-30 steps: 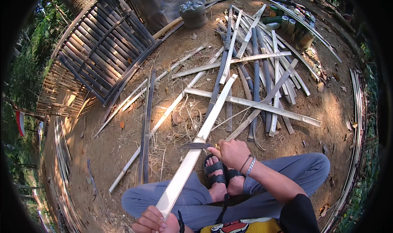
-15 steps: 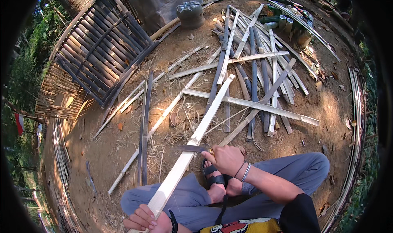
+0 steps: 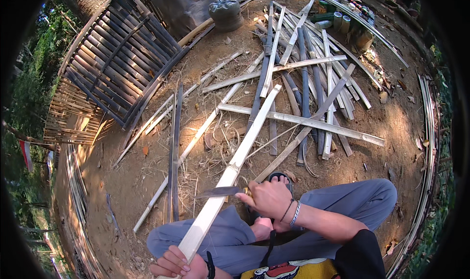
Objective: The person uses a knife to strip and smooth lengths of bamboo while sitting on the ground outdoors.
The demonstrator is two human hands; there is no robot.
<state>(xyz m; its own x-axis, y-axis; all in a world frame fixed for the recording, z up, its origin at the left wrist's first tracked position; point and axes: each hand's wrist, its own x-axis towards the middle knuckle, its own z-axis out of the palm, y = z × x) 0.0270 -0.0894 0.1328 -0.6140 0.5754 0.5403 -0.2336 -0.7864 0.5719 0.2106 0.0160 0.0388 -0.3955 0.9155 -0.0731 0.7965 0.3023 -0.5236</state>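
A long pale bamboo strip (image 3: 223, 186) slants from my lap up and away over the ground. My left hand (image 3: 177, 264) is wrapped round its near end at the lower edge. Closed round the handle of a knife (image 3: 219, 192) is my right hand (image 3: 268, 199). The dark blade lies across the strip's pale face, a little nearer to me than a raised node on it. Most of the knife's handle is hidden by my fingers. Both my legs (image 3: 342, 200) are bent on either side of the strip.
A loose pile of split bamboo strips (image 3: 293, 68) covers the ground ahead. Curled shavings (image 3: 225, 132) lie near the strip. A bamboo slat panel (image 3: 122, 53) leans at the far left, beside a dark round container (image 3: 226, 17). Cans (image 3: 338, 22) stand at the far right.
My right hand has drawn the knife toward me along the strip, from beside the node to below it. My left hand keeps its hold on the near end.
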